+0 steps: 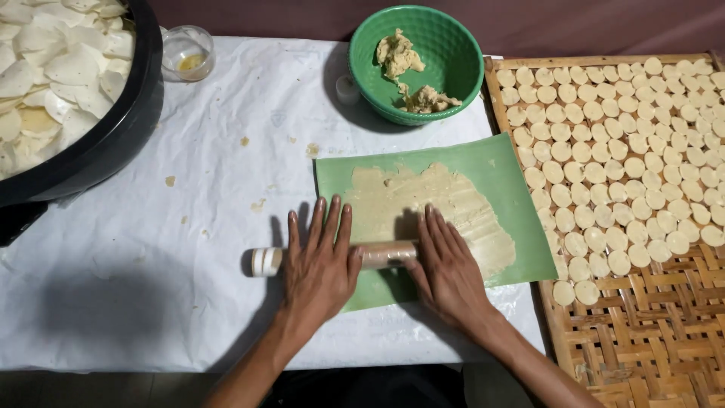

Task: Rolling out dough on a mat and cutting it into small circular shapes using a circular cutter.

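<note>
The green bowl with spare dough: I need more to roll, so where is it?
In the head view the green bowl sits at top centre, just beyond the green mat and left of the woven tray.

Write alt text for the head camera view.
Both hands, left hand and right hand, press flat on a rolling pin across thin dough on a green mat. Beside it, a woven tray holds dough discs; behind, a green bowl holds dough.
</note>
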